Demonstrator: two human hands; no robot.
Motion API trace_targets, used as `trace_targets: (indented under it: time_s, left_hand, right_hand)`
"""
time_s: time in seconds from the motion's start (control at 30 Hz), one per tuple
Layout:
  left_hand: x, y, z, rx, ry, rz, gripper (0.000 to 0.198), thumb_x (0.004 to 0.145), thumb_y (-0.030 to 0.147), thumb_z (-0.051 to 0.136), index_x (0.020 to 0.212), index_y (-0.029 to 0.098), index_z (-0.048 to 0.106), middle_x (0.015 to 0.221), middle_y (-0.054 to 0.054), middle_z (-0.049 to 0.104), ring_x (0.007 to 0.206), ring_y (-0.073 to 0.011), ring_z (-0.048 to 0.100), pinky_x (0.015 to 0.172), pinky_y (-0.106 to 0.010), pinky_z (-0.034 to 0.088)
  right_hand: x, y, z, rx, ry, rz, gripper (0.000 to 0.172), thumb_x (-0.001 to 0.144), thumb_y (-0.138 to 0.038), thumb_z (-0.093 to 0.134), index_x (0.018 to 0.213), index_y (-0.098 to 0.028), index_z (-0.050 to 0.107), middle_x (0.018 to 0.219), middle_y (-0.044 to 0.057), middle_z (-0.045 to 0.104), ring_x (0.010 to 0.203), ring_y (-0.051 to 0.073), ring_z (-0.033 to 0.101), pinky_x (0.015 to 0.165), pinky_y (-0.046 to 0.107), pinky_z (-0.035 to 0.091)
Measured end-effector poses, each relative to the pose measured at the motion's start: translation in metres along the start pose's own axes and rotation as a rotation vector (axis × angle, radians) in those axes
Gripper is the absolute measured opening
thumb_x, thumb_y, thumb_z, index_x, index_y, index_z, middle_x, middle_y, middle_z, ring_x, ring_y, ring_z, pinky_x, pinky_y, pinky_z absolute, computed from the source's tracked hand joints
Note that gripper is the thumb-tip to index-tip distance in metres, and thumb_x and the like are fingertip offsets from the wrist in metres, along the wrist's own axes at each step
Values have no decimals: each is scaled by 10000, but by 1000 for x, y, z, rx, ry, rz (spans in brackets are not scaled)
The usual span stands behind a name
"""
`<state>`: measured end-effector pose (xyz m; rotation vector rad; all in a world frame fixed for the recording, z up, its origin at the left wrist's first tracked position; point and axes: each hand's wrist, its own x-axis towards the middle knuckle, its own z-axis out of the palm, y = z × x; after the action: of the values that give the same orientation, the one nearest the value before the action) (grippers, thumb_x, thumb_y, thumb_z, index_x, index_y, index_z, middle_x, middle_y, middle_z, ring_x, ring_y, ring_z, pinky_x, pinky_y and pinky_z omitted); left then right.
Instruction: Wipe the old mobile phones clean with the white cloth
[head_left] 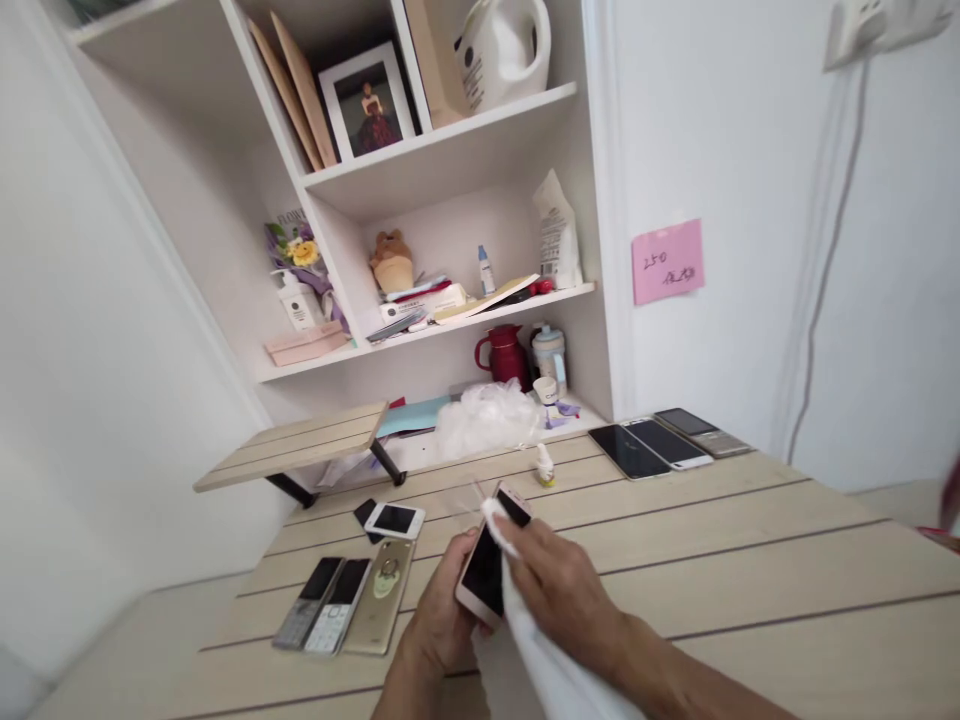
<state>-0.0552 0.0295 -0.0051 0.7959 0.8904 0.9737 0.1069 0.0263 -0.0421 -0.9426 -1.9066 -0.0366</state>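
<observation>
Pale wood tabletop extends rightward beyond the hands — other phones lie left. Left hand grips a smartphone, long axis tilting up-right; right hand pinches a white cloth against it.

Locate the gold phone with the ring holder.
In the head view, the gold phone with the ring holder lies back-up on the plank table, left of the left hand holding a rose-gold smartphone, beside a white keypad phone.
</observation>
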Motion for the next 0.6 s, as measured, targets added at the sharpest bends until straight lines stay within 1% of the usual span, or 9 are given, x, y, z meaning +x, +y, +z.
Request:
trace_targets:
  time_s: [0.07,0.13,0.2,0.27,0.33,0.4,0.47,0.53,0.6]
  left_hand:
    - [2,0,-3,0,3,24,379,735,562,660,809,193,615,500,42,534,437,-122,478,371,-210,241]
    - [3,1,-5,4,1,34,410,716,596,666,775,196,594,490,50,516,432,-119,462,375,-212,248]
    - [2,1,-4,5,-7,43,393,726,578,671,806,199,601,501,49,529,427,-118,456,377,-212,231]
    - [1,0,-1,45,-44,25,372,777,557,631,832,189,618,519,24,564,441,-133,487,385,-218,212]
    - [-1,0,1,84,-84,-5,377,818,548,584,777,174,613,515,0,567,452,-143,506,390,-224,193]
    - [-2,-1,1,80,-98,-4,374,812,542,597,736,175,596,508,10,541,457,-136,495,393,-226,190]
    - [-2,-1,-1,27,-86,41,334,762,515,668,765,189,596,515,38,520,462,-123,470,399,-222,211]
    - [0,-1,-4,-12,-80,74,331,736,505,700,799,195,604,522,50,516,475,-120,465,411,-221,236]
    - [2,-3,-6,-48,-80,77,343,753,519,682,831,191,616,541,45,532,491,-124,478,426,-224,266]
  right_hand:
    - [-3,-8,0,5,-117,-100,525,932,-121,413,1446,-228,397,944,83,623,795,202,626,717,328,543]
    - [-4,-10,-1,-10,-180,-131,529,927,-126,427,1442,-247,401,915,71,615,757,202,617,678,328,540]
    - [-2,-6,-3,-24,-137,-76,523,927,-121,418,1435,-246,412,930,77,609,767,209,615,687,344,542]
    - [0,1,-5,-17,-38,11,511,938,-114,392,1437,-221,412,975,96,606,828,223,622,743,371,545]
    - [2,4,-6,-5,21,60,498,956,-120,368,1446,-200,400,1002,107,604,878,233,622,787,388,541]
    - [1,2,-5,9,2,31,497,966,-132,367,1457,-203,385,981,100,602,857,230,619,765,381,543]
    - [-3,-3,-3,33,-60,-48,513,969,-138,377,1476,-213,360,934,84,598,796,220,612,709,365,543]
    - [-6,-7,-2,57,-117,-114,530,968,-136,383,1489,-221,339,913,76,593,775,218,605,675,357,537]
    - [-7,-8,-3,61,-134,-112,525,968,-131,381,1483,-229,352,899,70,584,769,215,603,671,356,536]
